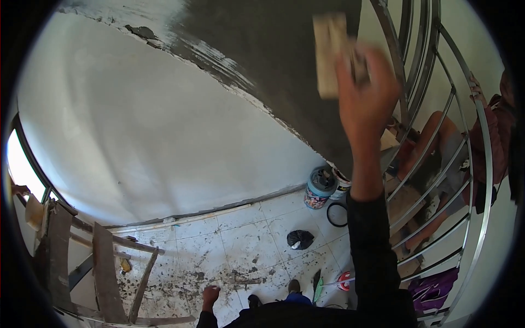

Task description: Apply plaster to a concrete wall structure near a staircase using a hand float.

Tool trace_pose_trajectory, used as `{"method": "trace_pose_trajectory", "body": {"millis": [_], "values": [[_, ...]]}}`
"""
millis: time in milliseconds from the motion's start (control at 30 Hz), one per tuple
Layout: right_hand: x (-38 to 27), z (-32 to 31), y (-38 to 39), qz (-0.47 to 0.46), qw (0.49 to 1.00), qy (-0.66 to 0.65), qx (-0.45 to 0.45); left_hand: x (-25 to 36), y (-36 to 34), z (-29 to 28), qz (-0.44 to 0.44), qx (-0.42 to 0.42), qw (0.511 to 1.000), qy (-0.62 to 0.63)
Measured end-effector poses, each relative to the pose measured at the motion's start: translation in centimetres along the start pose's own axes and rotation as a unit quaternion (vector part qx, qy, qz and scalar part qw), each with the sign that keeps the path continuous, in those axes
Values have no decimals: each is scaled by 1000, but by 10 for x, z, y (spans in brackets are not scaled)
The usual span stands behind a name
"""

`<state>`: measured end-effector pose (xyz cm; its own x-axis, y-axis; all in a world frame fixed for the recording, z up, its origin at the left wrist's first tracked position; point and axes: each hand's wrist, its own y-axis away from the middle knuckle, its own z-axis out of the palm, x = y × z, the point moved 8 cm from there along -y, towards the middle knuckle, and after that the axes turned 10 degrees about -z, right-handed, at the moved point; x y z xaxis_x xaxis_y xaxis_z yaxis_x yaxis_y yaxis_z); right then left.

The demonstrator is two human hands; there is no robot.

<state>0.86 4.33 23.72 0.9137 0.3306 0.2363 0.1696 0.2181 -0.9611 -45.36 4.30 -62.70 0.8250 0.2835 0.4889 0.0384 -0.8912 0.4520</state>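
Observation:
My right hand (372,95) is raised at the upper right, its fingers wrapped round the handle of a pale wooden plastering float (326,60). Hand and float are slightly blurred. The float lies over a sloping band of dark grey mortar (268,44), which looks smooth around it and streaked with white along its left part. A ragged lower edge (246,97) borders this band above the white wall. Low in the view, my left hand (210,295) hangs with its fingers curled and nothing showing in it, well away from the mortar.
Curved metal railings (484,186) stand close on the right, with another person (443,142) behind them. Below are buckets (320,188), a black bag (300,239) and a mortar-spattered tiled floor (235,227). A wooden frame (106,273) stands at lower left; a purple cloth (435,290) hangs lower right.

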Motion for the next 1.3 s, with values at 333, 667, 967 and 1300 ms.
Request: {"method": "trace_pose_trajectory", "body": {"millis": [333, 667, 967, 1300], "values": [[-8, 64, -8, 141, 982, -36, 122, 49, 26, -35, 45, 21, 989, 142], [0, -10, 98, 258, 960, 14, 109, -28, 65, -56, -65, -17, 993, 97], [20, 2, 131, 220, 975, 32, 30, -25, 71, -34, -75, -58, 983, 158], [3, -24, 156, 168, 983, 69, 27, -77, 90, -32, -170, -138, 974, 62]]}}
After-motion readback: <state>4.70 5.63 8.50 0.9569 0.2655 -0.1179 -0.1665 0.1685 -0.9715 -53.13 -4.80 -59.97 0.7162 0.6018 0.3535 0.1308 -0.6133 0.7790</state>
